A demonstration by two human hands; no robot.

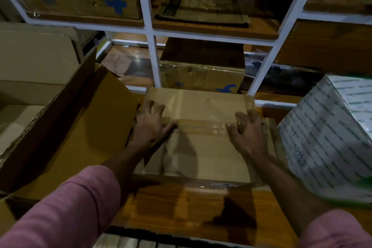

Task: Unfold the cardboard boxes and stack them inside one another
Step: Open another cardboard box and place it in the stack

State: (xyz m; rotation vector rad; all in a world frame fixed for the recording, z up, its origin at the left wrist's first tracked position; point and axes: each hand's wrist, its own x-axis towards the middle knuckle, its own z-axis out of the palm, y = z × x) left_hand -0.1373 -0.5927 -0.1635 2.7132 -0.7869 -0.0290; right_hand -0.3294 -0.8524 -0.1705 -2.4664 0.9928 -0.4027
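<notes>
A brown cardboard box lies on the wooden surface in the middle, its top seam closed with clear tape. My left hand rests on the box's left part, fingers spread, thumb at the tape line. On the right part sits my right hand, fingers curled against the tape end. A large open cardboard box stands to the left, its flap leaning toward the taped box. Both sleeves are pink.
A white package with green print stands close at the right. A white-framed shelf behind holds more cardboard boxes, two with a blue logo. The wooden surface continues in front of the box.
</notes>
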